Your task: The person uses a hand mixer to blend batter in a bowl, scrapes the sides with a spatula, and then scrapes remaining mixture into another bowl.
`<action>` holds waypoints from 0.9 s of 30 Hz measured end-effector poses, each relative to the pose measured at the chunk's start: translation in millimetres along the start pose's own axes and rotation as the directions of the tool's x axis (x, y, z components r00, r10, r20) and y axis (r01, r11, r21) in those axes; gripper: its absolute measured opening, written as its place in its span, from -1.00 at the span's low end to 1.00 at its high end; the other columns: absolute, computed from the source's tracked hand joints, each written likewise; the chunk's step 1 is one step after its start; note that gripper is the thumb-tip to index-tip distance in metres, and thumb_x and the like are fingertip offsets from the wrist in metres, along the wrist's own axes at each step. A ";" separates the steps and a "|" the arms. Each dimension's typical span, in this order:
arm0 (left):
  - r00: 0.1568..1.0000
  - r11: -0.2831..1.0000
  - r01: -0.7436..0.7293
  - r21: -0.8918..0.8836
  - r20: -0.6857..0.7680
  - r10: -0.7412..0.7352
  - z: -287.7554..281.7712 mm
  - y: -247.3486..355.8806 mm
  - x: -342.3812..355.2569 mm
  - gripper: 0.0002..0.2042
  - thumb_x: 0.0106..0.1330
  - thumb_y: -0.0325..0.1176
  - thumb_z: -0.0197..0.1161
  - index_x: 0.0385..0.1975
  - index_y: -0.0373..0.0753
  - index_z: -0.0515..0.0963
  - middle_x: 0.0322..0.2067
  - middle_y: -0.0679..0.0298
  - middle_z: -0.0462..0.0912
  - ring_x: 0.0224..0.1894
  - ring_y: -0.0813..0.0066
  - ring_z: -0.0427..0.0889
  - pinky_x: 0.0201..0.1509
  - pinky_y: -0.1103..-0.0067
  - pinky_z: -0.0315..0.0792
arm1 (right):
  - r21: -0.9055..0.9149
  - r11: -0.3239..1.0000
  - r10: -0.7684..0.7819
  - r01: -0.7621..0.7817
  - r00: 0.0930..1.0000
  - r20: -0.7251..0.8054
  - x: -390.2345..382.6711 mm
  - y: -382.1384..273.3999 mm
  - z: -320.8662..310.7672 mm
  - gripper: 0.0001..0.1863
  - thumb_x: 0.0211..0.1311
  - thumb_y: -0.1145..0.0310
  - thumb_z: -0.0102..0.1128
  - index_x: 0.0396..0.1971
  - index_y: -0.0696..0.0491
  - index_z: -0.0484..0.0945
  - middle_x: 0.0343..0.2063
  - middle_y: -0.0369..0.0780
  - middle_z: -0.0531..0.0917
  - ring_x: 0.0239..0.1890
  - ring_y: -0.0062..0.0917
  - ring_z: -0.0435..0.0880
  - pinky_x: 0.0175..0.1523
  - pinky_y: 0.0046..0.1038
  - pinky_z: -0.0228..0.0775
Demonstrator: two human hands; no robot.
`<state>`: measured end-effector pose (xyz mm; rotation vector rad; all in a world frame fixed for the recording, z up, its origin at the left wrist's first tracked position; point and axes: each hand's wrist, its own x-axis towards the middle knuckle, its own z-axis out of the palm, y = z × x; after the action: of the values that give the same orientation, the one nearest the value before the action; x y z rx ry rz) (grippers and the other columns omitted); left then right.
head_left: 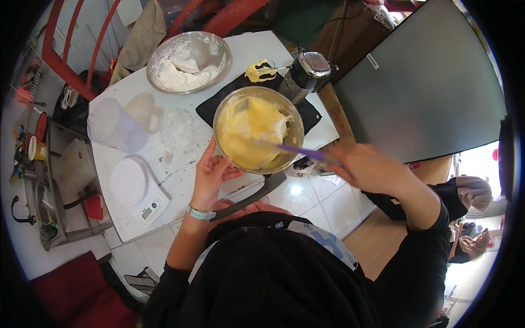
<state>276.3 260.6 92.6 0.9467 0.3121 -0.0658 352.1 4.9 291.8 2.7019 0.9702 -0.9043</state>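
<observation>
A steel mixing bowl (297, 121) holds thick yellow batter (240, 136) with a patch of white at its right side. My left hand (213, 174) grips the near left rim, fingers around the bowl's edge. In my right hand (363, 169) is the purple handle of a spatula (303, 151), blurred by motion. Its head reaches into the batter, where its shape is hard to make out. Just behind the bowl, a black and silver hand mixer (306, 74) rests with yellow batter clinging to its beaters (262, 71).
A second steel bowl (219, 68) with white flour-like powder stands at the back. On the left of the white table (186, 158) are a clear plastic jug (117, 128) and a white kitchen scale (139, 188). A black cloth (206, 109) lies under the mixing bowl. People (473, 191) are at the far right.
</observation>
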 end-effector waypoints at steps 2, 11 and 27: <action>1.000 1.000 0.010 0.002 -0.008 -0.009 -0.4 -0.4 -0.9 -0.36 0.26 -0.54 0.05 0.31 -0.15 -0.05 -0.45 0.24 0.54 -0.40 0.38 0.64 -0.26 0.45 0.61 | -0.095 0.994 0.046 -0.049 0.999 -0.027 4.7 5.6 -5.2 -0.72 0.25 0.26 -0.07 -0.21 0.18 0.39 -0.53 -0.06 0.60 -0.42 -0.18 0.63 -0.35 -0.20 0.47; 1.000 0.998 0.004 0.068 -0.031 -0.002 11.0 -4.9 3.3 -0.38 0.25 -0.50 0.10 0.29 -0.17 0.01 -0.31 0.20 0.58 -0.39 0.39 0.62 -0.26 0.43 0.58 | -0.114 0.993 -0.038 0.020 0.987 -0.155 5.4 1.7 22.7 -0.72 0.24 0.23 -0.07 -0.22 0.14 0.35 -0.60 -0.12 0.58 -0.52 -0.25 0.63 -0.42 -0.23 0.48; 0.999 0.970 -0.034 0.240 -0.025 0.041 -11.5 -8.5 4.3 -0.36 0.26 -0.41 0.15 0.31 -0.19 -0.01 -0.22 0.18 0.50 -0.29 0.52 0.52 -0.14 0.60 0.49 | 0.654 0.657 -0.048 -0.376 0.845 0.533 71.9 82.5 51.3 -0.60 0.30 0.03 -0.22 -0.24 0.12 0.27 -0.80 -0.37 0.22 -0.80 -0.61 0.17 -0.69 -0.49 0.14</action>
<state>276.1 265.2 78.4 1.1937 0.3184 -0.0555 421.7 -37.1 202.3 2.7270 0.2075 -2.2272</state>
